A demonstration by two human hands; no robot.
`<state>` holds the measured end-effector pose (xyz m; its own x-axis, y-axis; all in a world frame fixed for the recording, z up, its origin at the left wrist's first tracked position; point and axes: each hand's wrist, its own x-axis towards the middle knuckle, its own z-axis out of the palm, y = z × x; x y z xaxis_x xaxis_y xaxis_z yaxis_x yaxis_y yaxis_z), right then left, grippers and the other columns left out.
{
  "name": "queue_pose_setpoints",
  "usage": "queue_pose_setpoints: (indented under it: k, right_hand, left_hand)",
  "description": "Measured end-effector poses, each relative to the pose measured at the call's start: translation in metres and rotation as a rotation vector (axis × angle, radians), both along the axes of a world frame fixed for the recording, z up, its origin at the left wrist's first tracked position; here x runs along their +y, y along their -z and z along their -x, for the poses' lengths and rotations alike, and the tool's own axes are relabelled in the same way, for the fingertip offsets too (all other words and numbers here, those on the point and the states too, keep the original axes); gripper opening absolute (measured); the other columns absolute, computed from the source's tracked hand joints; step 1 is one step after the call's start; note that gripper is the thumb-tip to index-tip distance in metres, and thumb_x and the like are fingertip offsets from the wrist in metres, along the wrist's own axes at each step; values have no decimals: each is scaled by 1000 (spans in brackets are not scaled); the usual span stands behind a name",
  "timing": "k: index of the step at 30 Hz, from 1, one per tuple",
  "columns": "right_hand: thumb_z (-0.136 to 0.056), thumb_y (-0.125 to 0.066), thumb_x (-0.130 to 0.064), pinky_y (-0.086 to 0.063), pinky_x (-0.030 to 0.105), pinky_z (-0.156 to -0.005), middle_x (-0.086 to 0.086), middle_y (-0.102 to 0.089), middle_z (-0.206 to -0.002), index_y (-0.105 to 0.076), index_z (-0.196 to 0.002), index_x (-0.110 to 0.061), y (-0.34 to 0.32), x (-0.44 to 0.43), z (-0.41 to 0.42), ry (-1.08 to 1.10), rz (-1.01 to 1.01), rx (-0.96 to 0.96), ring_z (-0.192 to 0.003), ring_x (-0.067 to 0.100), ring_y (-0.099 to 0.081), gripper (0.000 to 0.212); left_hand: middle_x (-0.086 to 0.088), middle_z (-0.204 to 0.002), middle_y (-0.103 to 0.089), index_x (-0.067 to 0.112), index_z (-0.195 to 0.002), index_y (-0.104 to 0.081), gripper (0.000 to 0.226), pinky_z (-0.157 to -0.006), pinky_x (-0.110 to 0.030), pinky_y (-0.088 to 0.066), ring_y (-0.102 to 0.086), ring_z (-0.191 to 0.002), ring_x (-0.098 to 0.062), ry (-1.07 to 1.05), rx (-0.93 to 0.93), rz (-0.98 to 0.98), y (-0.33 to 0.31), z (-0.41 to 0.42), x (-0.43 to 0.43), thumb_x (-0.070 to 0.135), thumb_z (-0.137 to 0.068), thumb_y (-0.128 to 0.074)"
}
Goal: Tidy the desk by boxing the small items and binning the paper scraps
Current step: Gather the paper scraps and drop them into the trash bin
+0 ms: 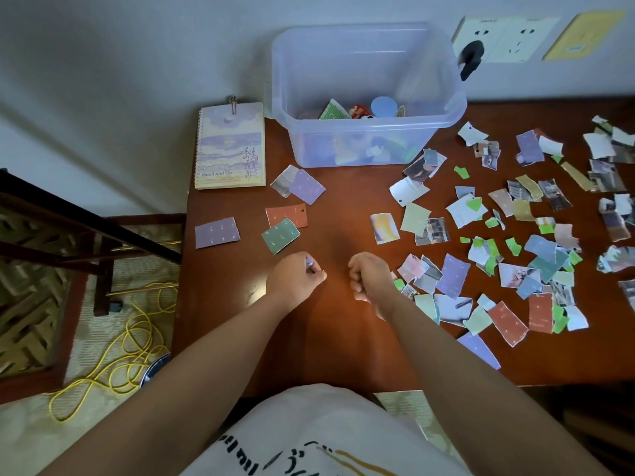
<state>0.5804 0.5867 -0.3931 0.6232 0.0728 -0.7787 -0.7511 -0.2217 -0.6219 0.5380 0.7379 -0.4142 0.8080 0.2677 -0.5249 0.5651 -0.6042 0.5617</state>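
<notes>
The clear box stands at the back of the desk with a few small items in it (too blurred through the wall to name). One spiral notebook lies just beside it. Paper scraps litter the desk's right half and run off the edge of view, too many to count. Five more lie apart on the left, the green scrap nearest the hands. The left hand pinches a small lilac thing, mostly hidden. The right hand is clenched, nothing showing in it.

Half-hidden in left hand, small lilac item
</notes>
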Motion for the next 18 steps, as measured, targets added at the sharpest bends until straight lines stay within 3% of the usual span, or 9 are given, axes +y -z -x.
queue_pose_setpoints:
  k: [4,7,12,15,18]
  right_hand:
    - [-81,-51,-10,-33,23,-48,3,-46,-62,-58,-72,-10,-7,-15,3,60,-35,-10,-50,14,-39,11]
    - [-90,-52,-23,-35,24,-51,2,-47,-63,-53,-69,-12,-9,-30,3,103,40,-51,-54,13,-41,24]
    - [-93,-57,-31,-47,29,-64,3,-66,-82,-63,-79,-20,1,-62,7,10,350,-260,-81,16,-64,20]
    - [-92,-60,-32,-47,23,-59,-2,-68,-97,-65,-96,-20,5,-76,13,-153,486,-300,-94,17,-66,14]
    - [-87,-64,-28,-45,23,-59,1,-66,-114,-55,-119,-22,5,-81,19,-310,606,-282,-92,17,-62,35]
  left_hand:
    - [-10,-76,-65,12,-81,-54,10,-51,-23,-48,-61,-56,-20,-475,102,678,-17,-8,-19,4,-84,-60]
    - [-15,-75,-66,8,-83,-54,16,-59,-28,-50,-61,-60,-24,-549,197,922,-31,-15,-32,-6,-88,-51]
    - [-15,-71,-60,7,-85,-53,15,-57,-29,-49,-57,-56,-23,-557,227,1067,-41,-22,-51,-3,-92,-44]
    - [-11,-65,-54,8,-86,-52,8,-55,-29,-44,-52,-52,-22,-563,232,1096,-40,-25,-57,7,-94,-54]
    - [-8,-62,-53,10,-88,-54,10,-52,-27,-41,-48,-50,-18,-428,232,1005,-34,-24,-59,14,-92,-62]
